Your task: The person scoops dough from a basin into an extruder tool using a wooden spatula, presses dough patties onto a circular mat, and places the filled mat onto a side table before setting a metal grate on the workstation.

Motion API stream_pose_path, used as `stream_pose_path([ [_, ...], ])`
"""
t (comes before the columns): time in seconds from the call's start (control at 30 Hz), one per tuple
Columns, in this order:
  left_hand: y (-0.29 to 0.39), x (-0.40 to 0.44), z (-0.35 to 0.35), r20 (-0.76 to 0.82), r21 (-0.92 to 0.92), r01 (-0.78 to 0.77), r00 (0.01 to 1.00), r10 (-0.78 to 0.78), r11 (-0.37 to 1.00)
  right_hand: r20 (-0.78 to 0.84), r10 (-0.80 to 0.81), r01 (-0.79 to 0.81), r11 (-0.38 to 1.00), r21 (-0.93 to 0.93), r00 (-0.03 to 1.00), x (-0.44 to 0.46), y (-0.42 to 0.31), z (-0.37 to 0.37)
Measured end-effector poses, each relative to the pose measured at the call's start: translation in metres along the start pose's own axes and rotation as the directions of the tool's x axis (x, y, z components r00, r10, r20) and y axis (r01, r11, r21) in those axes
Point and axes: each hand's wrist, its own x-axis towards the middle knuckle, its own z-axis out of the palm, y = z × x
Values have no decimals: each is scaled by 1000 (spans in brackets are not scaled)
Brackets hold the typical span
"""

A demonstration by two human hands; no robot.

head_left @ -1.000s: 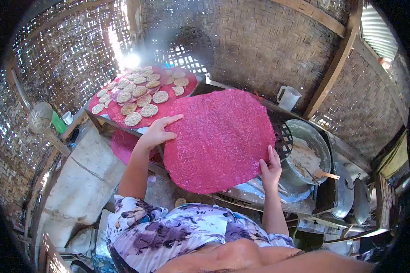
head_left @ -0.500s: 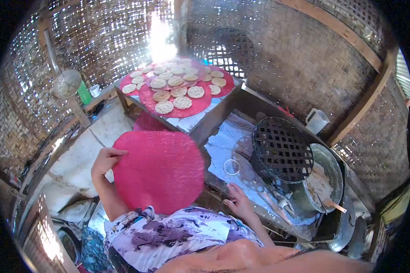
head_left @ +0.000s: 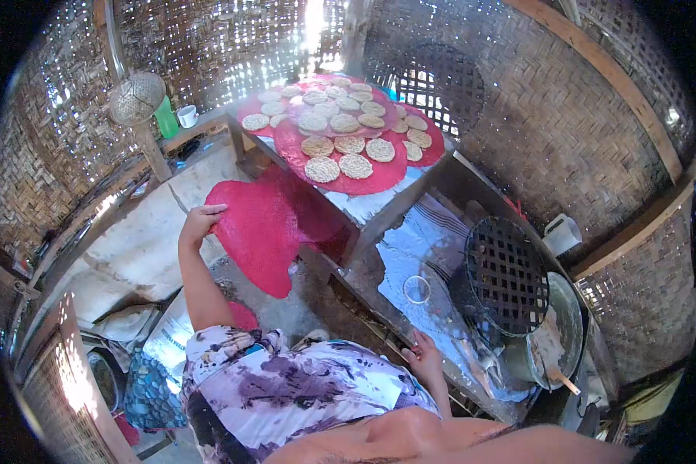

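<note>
My left hand (head_left: 201,223) pinches the edge of a round red sheet (head_left: 257,232), which hangs tilted and partly folded over the floor. My right hand (head_left: 425,362) rests at the front edge of the low table (head_left: 379,313), its fingers loosely apart and nothing seen in them. Nearest to it are a white patterned cloth (head_left: 398,259) and a clear ring-shaped thing (head_left: 417,289) lying on that cloth. Ahead, a raised table (head_left: 402,189) bears other red sheets (head_left: 363,182) with many pale round flat cakes (head_left: 322,169) on them.
A dark slatted basket (head_left: 508,271) leans beside a large pot (head_left: 568,309) that holds pale batter and a wooden-handled utensil (head_left: 568,384). A white mug (head_left: 562,234) stands behind. Woven walls (head_left: 510,108) close in the corner. Another red sheet (head_left: 317,220) shows under the raised table.
The red sheet in my left hand has gone from facing me flat to a tilted, folded hang, reaching farther forward. My right hand stays by the table edge. The view has shifted.
</note>
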Motion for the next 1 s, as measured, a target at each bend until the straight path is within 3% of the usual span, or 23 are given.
stream_pose_path([
  [0.23, 4, 42, -7, 35, -460, -58, 996, 83, 886, 82, 50, -49, 999, -10, 995, 27, 0, 30],
  [0.27, -1, 52, -11, 33, -472, -71, 995, 98, 879, 68, -16, 23, 995, -98, 998, 32, 2, 35],
  [0.37, -7, 76, -28, 5, -552, -96, 993, 118, 828, 77, -32, 43, 988, -147, 996, 44, -1, 45],
  [0.47, -7, 85, -40, -54, -681, -113, 993, 104, 724, 105, 123, -120, 992, -33, 987, 54, -30, 44],
  [0.57, -16, 100, -31, -118, -735, -128, 991, 59, 666, 127, 134, -130, 991, -38, 983, 67, -20, 55],
  [0.6, -44, 117, -26, -168, -652, -163, 983, 69, 741, 130, 123, -114, 991, -76, 984, 70, -17, 59],
  [0.67, -75, 132, 0, -100, -734, -100, 994, 38, 672, 127, 99, -79, 985, -151, 987, 79, -12, 64],
  [0.7, -91, 140, 17, -62, -771, -66, 998, 28, 633, 140, 124, -102, 983, -153, 982, 81, -13, 65],
  [0.77, -145, 160, 66, -64, -907, -47, 998, -26, 419, 159, 177, -152, 976, -157, 971, 86, -18, 65],
  [0.83, -176, 174, 128, -12, -932, 31, 993, -114, 361, 212, 241, -213, 966, -147, 947, 88, -43, 54],
  [0.9, -210, 189, 183, -31, -738, 112, 979, -199, 665, 198, 237, -197, 960, -201, 951, 93, -48, 52],
  [0.97, -221, 203, 219, 28, -617, 139, 987, -155, 774, 134, 182, -129, 936, -328, 974, 87, -36, 58],
  [1.0, -226, 206, 237, 65, -548, 149, 989, -135, 823, 176, 293, -227, 920, -321, 940, 86, -48, 51],
])
